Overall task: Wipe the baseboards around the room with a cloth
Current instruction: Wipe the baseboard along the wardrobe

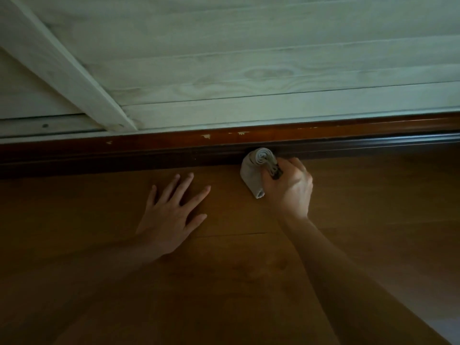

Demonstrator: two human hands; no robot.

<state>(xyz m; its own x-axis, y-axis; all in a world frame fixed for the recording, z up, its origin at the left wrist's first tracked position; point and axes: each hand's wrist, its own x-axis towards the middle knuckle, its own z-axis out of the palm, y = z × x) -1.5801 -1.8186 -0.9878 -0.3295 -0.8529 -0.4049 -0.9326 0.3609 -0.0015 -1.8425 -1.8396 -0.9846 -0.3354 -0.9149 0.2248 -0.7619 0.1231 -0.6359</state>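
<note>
A dark brown baseboard runs across the view where the wooden floor meets the pale wall. My right hand grips a bunched grey cloth, whose upper end touches the baseboard near the middle. My left hand rests flat on the floor with its fingers spread, left of the cloth and just short of the baseboard.
The pale plank wall has a diagonal white batten at the left. A reddish strip above the baseboard shows chipped paint. The brown wooden floor fills the lower half of the dim view.
</note>
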